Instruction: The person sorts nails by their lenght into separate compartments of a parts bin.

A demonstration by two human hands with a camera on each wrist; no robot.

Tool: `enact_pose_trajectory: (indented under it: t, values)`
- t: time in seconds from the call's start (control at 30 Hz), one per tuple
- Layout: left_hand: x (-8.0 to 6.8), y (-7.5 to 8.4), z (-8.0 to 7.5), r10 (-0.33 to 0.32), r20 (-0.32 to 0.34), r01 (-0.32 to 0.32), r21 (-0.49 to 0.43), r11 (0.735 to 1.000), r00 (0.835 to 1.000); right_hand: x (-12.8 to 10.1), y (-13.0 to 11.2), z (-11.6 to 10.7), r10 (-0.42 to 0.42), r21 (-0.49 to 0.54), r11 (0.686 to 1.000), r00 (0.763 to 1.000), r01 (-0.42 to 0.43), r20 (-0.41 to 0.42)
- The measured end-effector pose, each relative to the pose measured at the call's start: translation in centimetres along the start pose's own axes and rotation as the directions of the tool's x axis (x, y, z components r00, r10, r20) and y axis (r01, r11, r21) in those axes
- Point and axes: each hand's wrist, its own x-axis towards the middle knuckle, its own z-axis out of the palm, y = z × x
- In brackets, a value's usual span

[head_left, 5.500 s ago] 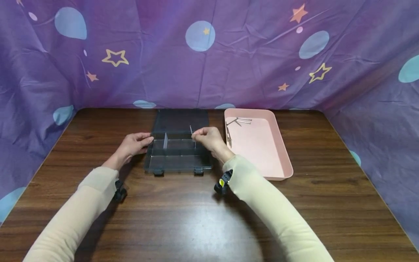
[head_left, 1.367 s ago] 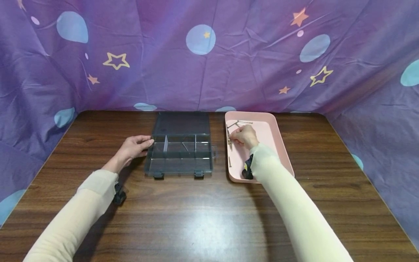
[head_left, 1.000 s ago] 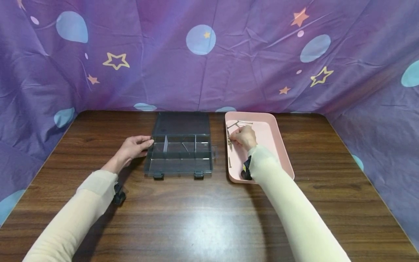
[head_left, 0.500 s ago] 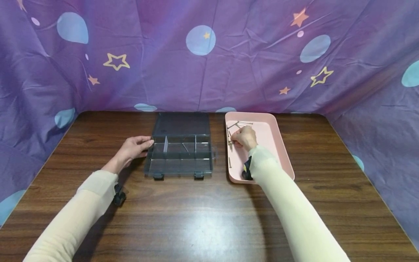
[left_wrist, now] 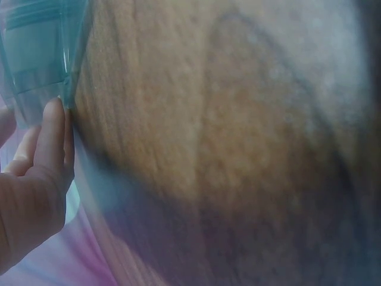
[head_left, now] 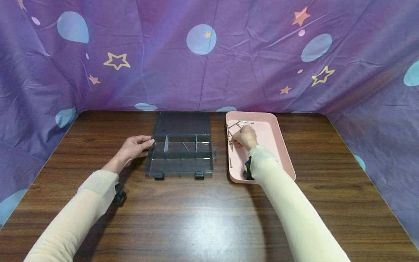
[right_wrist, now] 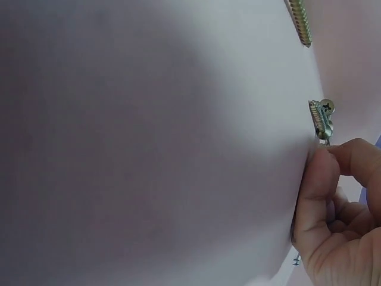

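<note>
Silver metal fastener [head_left: 185, 147] looks placed in the dark plastic box [head_left: 176, 165] mid-frame; your right hand [head_left: 245, 137] is back in the pink plastic tray [head_left: 270, 145], fingers narrow, catch unclear, left hand [head_left: 132, 148] straight-fingered on the box.

Left hand [head_left: 133, 147] touches the box [head_left: 178, 169], right hand [head_left: 246, 137] inside the tray [head_left: 269, 136].

We can read no words, brands or numbers, either on the box [head_left: 178, 163] or on the tray [head_left: 268, 138]. The purple cloth [head_left: 157, 80] bears only printed shapes that we can make out, such as orange stars [head_left: 300, 16]. The yellow patch [head_left: 245, 168] on the black wrist device [head_left: 249, 174] is too small for us to read.
</note>
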Motion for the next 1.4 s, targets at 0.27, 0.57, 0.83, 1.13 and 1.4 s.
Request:
enact_pose_trajectory:
  t: [0.27,0.57,0.83,1.13,1.4]
  values:
    - [0.0,0.0,0.0,0.003,0.004,-0.003,-0.002,1.0,1.0,-0.2,0.2,0.0,-0.018,-0.001,1.0,1.0,0.018,-0.021]
    - [-0.1,0.1,0.0,-0.006,-0.002,0.006,-0.007,1.0,1.0,-0.1,0.4,-0.4,-0.035,0.062,0.998,0.998,0.032,0.051]
    - [0.0,0.0,0.0,0.0,-0.001,0.0,-0.01,1.0,1.0,0.0,0.8,-0.6,-0.032,0.35,0.936,0.986,-0.027,0.164]
    - [-0.1,0.1,-0.1,-0.005,0.011,0.005,-0.017,1.0,1.0,1.6,2.2,-0.2,-0.088,0.447,0.894,0.974,-0.015,0.208]
    - [-0.1,0.1,-0.2,-0.008,0.014,0.008,-0.032,0.999,1.0,0.1,1.0,-1.4,-0.002,0.469,0.877,0.977,-0.101,0.214]
